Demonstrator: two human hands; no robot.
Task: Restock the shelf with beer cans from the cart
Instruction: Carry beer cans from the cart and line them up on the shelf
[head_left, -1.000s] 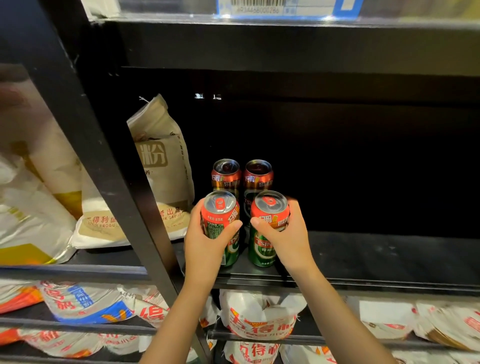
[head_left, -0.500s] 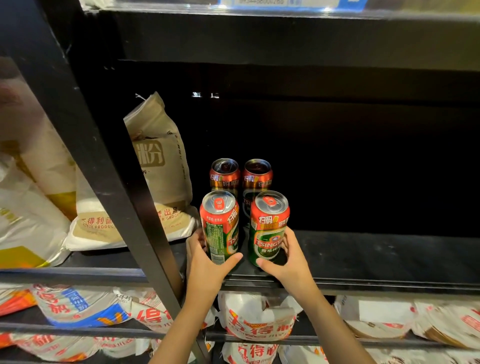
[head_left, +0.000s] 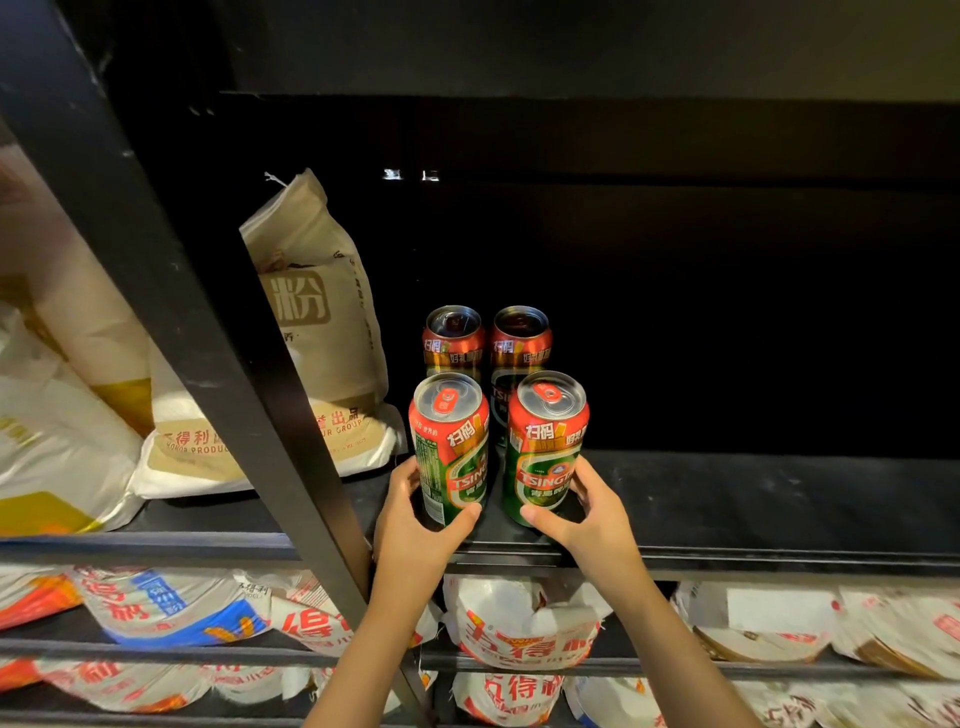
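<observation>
Head view: four beer cans stand upright in a two-by-two block on the black shelf, near its front edge. The left hand grasps the front-left can low down, thumb across the base at 6 o'clock of the can, fingers curled round its left side at 9 o'clock. The right hand grasps the front-right can the same way, thumb at the base, fingers wrapped round the right side at 3 o'clock. The two front cans stand just beside each other, a narrow gap between them. At 12 o'clock from them stand the back-left can and the back-right can, partly hidden behind the front pair. At 9 o'clock from the cans a tan flour bag leans upright over a flat bag. A black post crosses diagonally in front. At 6 o'clock, the lower shelves hold white sacks with red print.
</observation>
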